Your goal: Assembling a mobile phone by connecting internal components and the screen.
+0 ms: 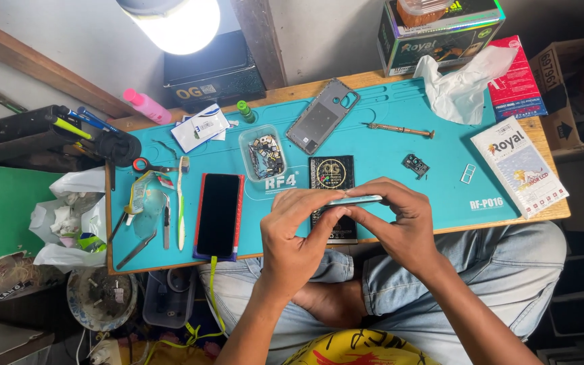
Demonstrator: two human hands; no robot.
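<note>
A teal rubber work mat [400,128] covers most of a small wooden bench [555,209]. The person sits behind it in pale blue jeans [508,270], legs crossed beneath the front edge.

The left hand [295,233] and the right hand [400,223] meet over the front edge of the mat. Between them they hold a thin, pale blue-green phone body [353,200] edge-on to the camera, roughly level. The left thumb and fingers pinch its left end; the right fingers close over its right end from above. Both grips are narrow and closed on the part.

Directly beneath the held part, a flat black battery with a gold emblem [332,174] lies on the mat, partly hidden by the hands.

Left of the hands, a black-screened phone in a red and purple case [217,215] lies face up. A grey plastic back cover with a camera cut-out [322,116] lies tilted near the rear edge. Beside it stands a clear square plastic tub of small parts [263,154].

A crumpled white tissue [464,81] sits at the rear right, with a white printed packet [518,169] at the right edge.

Smaller items follow: a white and green toothbrush [182,203] left of the cased phone, a slim bronze screwdriver [400,130] behind the hands, a small black camera module [416,164], and a small white card tray [468,174] just to its right.
</note>
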